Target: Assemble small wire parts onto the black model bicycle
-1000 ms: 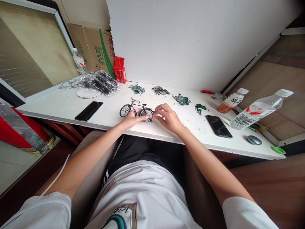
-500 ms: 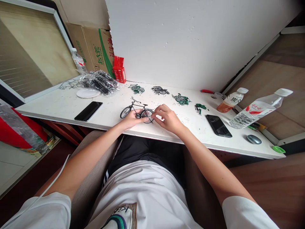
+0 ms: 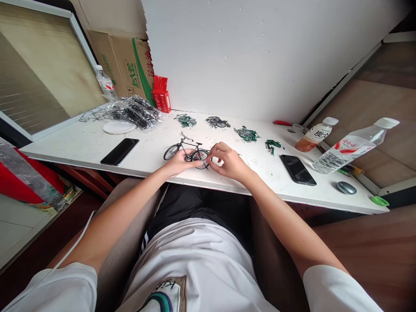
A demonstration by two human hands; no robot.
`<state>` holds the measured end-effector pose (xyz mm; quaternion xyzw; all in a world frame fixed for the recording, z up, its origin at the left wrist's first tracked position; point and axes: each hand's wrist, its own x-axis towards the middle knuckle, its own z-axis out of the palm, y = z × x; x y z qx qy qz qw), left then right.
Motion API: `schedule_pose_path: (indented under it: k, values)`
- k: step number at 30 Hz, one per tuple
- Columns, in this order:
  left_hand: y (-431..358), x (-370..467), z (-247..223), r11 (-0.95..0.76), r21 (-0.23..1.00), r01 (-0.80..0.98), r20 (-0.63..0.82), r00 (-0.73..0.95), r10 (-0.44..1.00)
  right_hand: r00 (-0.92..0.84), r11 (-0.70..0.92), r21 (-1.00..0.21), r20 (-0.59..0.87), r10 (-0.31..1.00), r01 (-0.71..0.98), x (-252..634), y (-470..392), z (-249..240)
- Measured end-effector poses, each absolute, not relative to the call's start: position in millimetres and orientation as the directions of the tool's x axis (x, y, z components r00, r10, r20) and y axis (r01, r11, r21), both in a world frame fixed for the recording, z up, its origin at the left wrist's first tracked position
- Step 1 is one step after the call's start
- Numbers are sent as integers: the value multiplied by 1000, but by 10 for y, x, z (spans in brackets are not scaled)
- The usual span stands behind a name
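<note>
A small black model bicycle (image 3: 187,146) stands near the table's front edge, its front wheel and handlebars to the left. My left hand (image 3: 180,164) is closed around its lower middle, the thumb lying along the rear wheel's near side. At the right rim of that rear wheel, my right hand (image 3: 225,160) has thumb and forefinger in a pinch. What lies between those fingertips is too small or hidden to make out. Behind the hands are clumps of model parts: green ones (image 3: 186,121), dark grey ones (image 3: 217,122) and more green ones (image 3: 247,134).
A black phone (image 3: 120,151) lies left; another phone (image 3: 298,169) lies right, near a mouse (image 3: 346,187). Two drink bottles, one orange-brown (image 3: 316,135) and one clear (image 3: 354,147), stand right. A plastic bag of black parts (image 3: 138,113) and a red box (image 3: 161,94) are back left.
My right thumb and forefinger have drawn in slightly at the rear wheel's rim. The bicycle stays in my left hand, and the whole view has shifted a little.
</note>
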<state>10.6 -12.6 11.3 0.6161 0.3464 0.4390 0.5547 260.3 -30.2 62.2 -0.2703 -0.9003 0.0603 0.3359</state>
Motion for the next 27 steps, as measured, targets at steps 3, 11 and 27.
schedule_pose_path:
  k: [3,11,27]
  values:
    - [-128,107,120,-140,988,-58,151,359,921,-624,848,-291,579,525,443,2605,-296,622]
    - [-116,127,115,-125,985,-120,156,298,942,-322,650,-520,586,743,555,2835,5,523]
    - [54,-384,396,-146,988,52,127,261,957,-437,489,-289,227,870,823,2672,647,477]
